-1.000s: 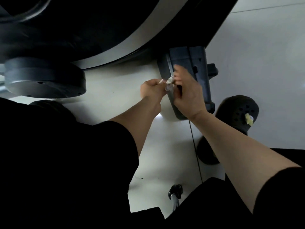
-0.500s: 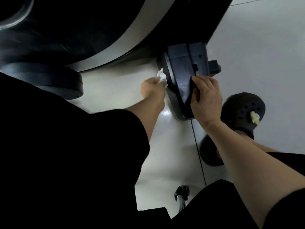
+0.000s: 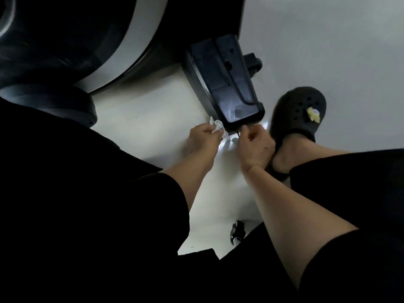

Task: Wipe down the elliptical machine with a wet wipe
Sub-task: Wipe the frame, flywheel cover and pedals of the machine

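The elliptical's dark foot pedal (image 3: 225,82) slopes down toward me, with smeared marks near its lower end. Behind it curves the machine's black and silver housing (image 3: 122,40). My left hand (image 3: 204,136) is closed on a crumpled white wet wipe (image 3: 218,127) pressed at the pedal's lower left corner. My right hand (image 3: 254,142) pinches the pedal's near bottom edge, fingers curled under it.
A round dark cap of the machine (image 3: 54,101) sits at the left above my sleeve. My foot in a dark perforated clog (image 3: 299,112) stands on the pale tiled floor (image 3: 328,40) right of the pedal. A small black and chrome part (image 3: 237,234) lies by my knees.
Both hands have dropped from the pedal's upper sides to its near bottom edge. The wipe stays in my left hand, and my view has shifted closer.
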